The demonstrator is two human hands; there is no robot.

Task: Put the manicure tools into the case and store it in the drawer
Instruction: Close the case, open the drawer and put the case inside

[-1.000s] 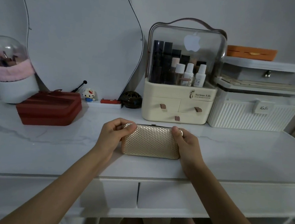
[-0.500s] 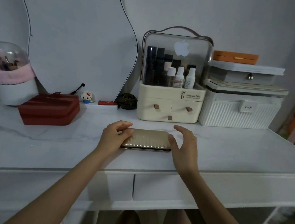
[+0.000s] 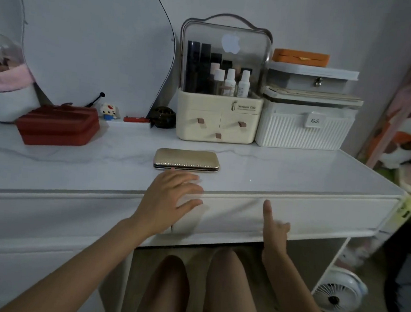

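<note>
The gold textured manicure case lies shut and flat on the white marble tabletop, a little in front of the cream cosmetics organiser. No loose tools are visible. My left hand hovers with spread fingers over the table's front edge, just short of the case and not touching it. My right hand is lower, in front of the right drawer's white face. Its thumb points up, its fingers are blurred, and it holds nothing. The drawer is closed.
A red box sits at the left, with a brush holder behind it. At the back stand the cream organiser and stacked white boxes. A small fan sits on the floor at the right. My knees are under the table.
Both hands let go of the case, which now lies flat on the table. The left hand drew back to the table's edge and the right hand dropped to the drawer front.
</note>
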